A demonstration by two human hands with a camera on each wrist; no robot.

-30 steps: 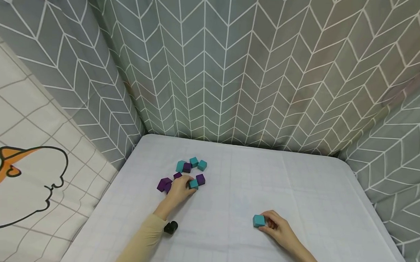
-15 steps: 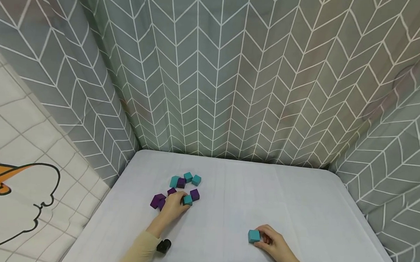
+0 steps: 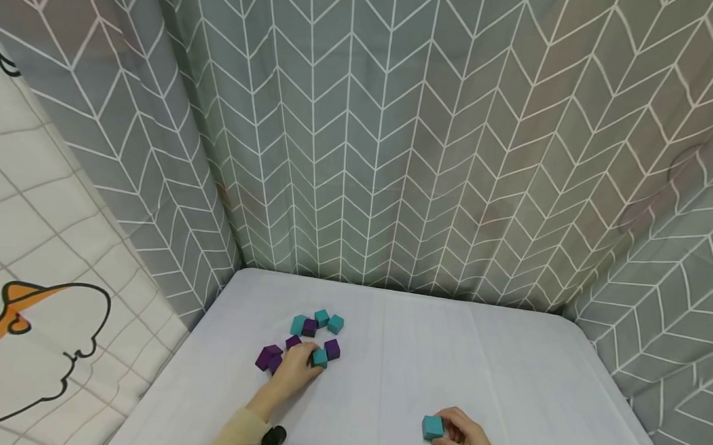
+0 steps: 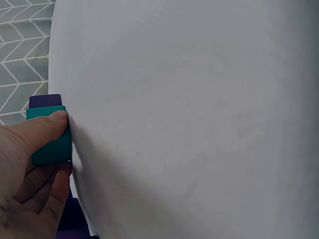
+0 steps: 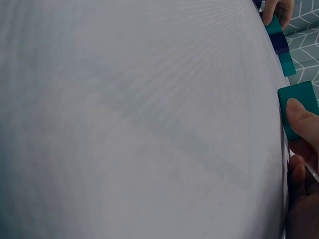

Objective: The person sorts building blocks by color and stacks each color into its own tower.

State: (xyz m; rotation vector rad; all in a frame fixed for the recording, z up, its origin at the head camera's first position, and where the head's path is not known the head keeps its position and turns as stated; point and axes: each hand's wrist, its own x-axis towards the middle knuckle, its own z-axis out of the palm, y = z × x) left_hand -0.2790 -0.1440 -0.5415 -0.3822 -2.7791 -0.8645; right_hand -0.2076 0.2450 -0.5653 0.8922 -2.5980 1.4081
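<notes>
While the left hand pinches a teal cube, with a purple cube just past it, the right hand pinches a teal block, well apart. Looks like the gripping step tbh; moving lefty's cube would call for a careful lift, no nudging neighbours.

A grey chevron-patterned curtain hangs behind the table.

Two pinched teal cubes are well apart.
</notes>
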